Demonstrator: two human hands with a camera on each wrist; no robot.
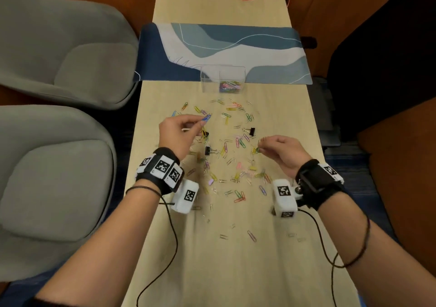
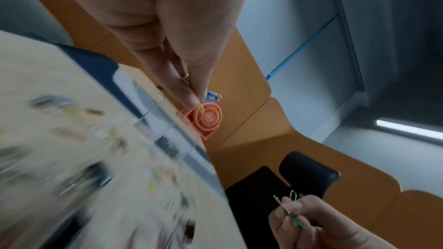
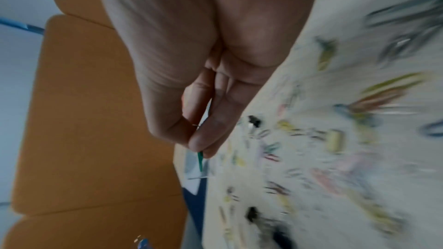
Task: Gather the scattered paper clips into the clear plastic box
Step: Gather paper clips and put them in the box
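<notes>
Left hand (image 1: 175,132) pinching blue and yellow paper clips (image 1: 207,117) above table (image 1: 283,122) — right hand (image 1: 280,152) pinching green, maybe silver, clips (image 1: 257,150); clear plastic box (image 1: 223,78) beyond.

The box (image 1: 223,78) was clear, open-topped and upright, standing mid-table at the near edge of the mat (image 1: 271,47), a small heap of coloured clips (image 1: 230,86) in its bottom. Many more coloured and plain clips (image 1: 238,165) lay flat, scattered over the table (image 1: 295,122) from just before the box toward the near edge. A few were off the surface, pinched in the hands.
</notes>
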